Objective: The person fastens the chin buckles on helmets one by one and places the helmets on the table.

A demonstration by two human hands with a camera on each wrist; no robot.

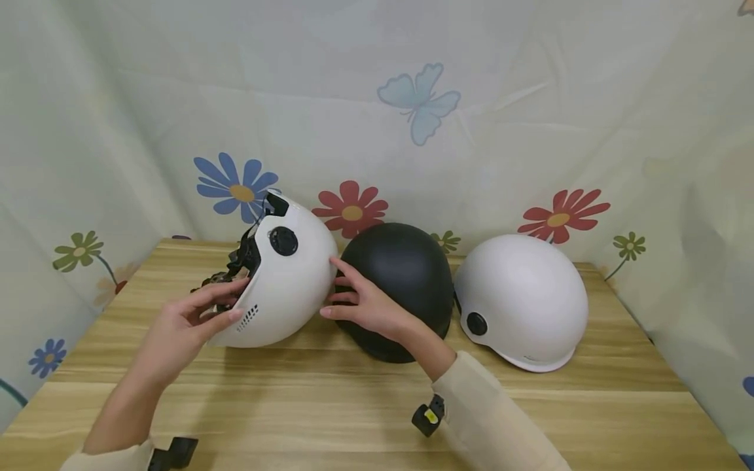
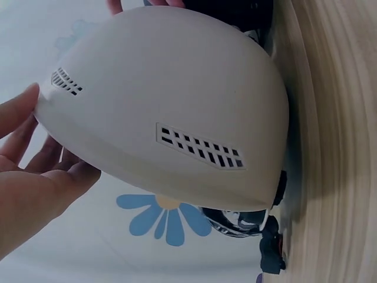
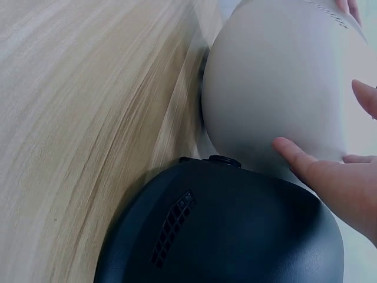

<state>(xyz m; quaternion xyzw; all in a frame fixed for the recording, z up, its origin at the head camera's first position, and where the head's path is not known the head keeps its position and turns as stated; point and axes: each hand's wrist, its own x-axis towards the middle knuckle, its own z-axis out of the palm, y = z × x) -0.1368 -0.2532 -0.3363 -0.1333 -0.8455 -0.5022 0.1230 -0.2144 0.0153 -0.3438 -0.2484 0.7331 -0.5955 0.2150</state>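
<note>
A white helmet stands tilted on the left of the table, its opening turned left and dark straps showing inside. My left hand pinches the helmet's rim, thumb on the outer shell and fingers over the edge; the left wrist view shows this grip beside a small vent. With extended fingers, my right hand touches the crown on the other side. In the right wrist view, its fingertips lie against the smooth white shell. Directly beneath that hand sits a black helmet.
Another white helmet rests crown up to the right of the black one. All three stand in a row on a wood-grain table. Behind them hangs a pale cloth printed with flowers and a butterfly.
</note>
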